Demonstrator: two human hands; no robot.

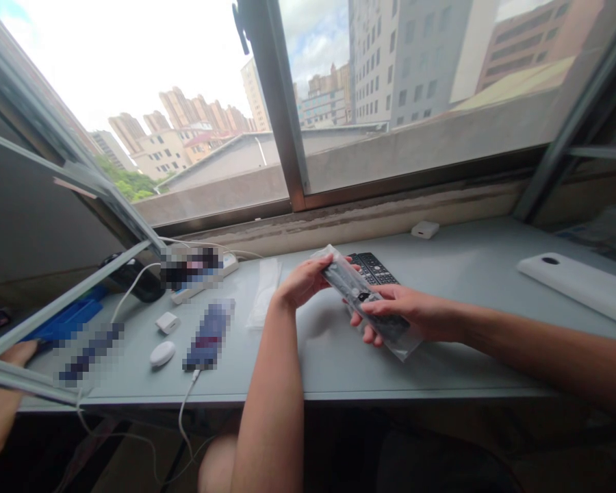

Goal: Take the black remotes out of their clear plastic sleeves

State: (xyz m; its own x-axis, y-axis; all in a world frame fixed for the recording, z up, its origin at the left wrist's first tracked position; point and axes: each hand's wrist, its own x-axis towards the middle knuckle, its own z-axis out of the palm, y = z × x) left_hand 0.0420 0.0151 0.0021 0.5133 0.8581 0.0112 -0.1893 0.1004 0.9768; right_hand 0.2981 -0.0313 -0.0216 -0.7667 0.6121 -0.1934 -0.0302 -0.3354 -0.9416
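Note:
A dark remote control in a clear plastic sleeve (346, 282) is held at a slant above the desk, between both hands. My left hand (308, 279) grips its upper left end, fingers closed on the sleeve. Around the lower right part my right hand (398, 311) is wrapped, its thumb on top and fingertips showing beneath. Just behind the held remote, black remotes with many buttons (374, 268) lie on the desk, partly hidden. Clear plastic sleeves (265, 294) rest on the desk to the left of my left hand.
On the grey desk (339, 376) at left are a phone on a cable (209, 335), a white adapter (167, 322), a white oval case (163, 353) and a power strip (205, 279). Another person's hand (18, 356) is at far left. A long white object (580, 281) lies right.

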